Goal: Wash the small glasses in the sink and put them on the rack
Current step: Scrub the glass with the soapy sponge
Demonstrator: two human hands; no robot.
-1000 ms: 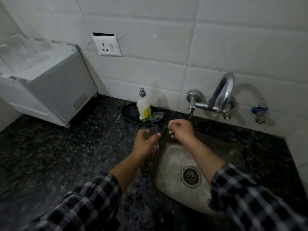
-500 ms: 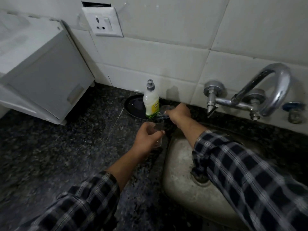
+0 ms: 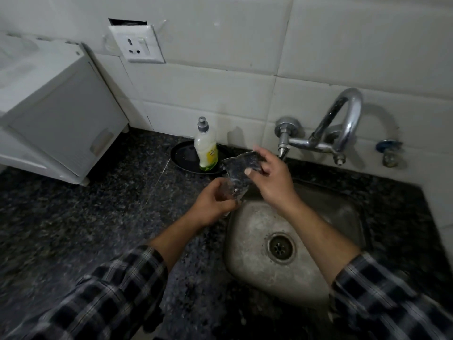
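Two hands with one small glass at the sink

In the middle of the frame, the left hand [image 3: 210,204] is wrapped around one small clear glass [image 3: 234,187], just over the left rim of the round-cornered steel sink [image 3: 247,244]. The right hand [image 3: 272,177] pinches a dark, shiny scrub pad [image 3: 242,163] touching the glass. One white soap bottle [image 3: 206,150] stands on one black round plate [image 3: 183,155] on the speckled counter [image 3: 98,217]. One curved shiny tap [image 3: 343,123] sits upper right.

sink [image 3: 257,271] basin open below, tap [image 3: 343,123] overhanging behind, soap bottle [image 3: 206,150] blocking rear-left
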